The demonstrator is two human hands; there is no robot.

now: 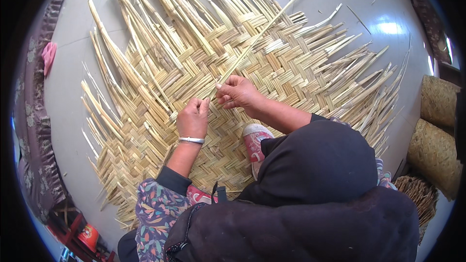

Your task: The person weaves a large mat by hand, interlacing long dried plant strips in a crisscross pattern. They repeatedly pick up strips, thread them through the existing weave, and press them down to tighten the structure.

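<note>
Dark clothing (296,228) nearest | left hand (193,116): pinched on pale strip (258,39) | right hand (237,92): also pinching that strip

So we had a smooth pale grey floor (68,102) under everything, big tiles with thin seams running across. A bright white glare spot (389,27) sat on it toward the upper right, with a bluish sheen around it. Down our left side hung dark purplish-brown floral fabric (36,111) with a ruffled edge, and a crumpled pink cloth (49,57) was right beside it. Lower left we'd got some dark red furniture (73,230), plus a red-orange container (88,237) by it. Over on our right, two tan woven rolls (433,157) were near a brown bundle of stalks (416,193).
</note>
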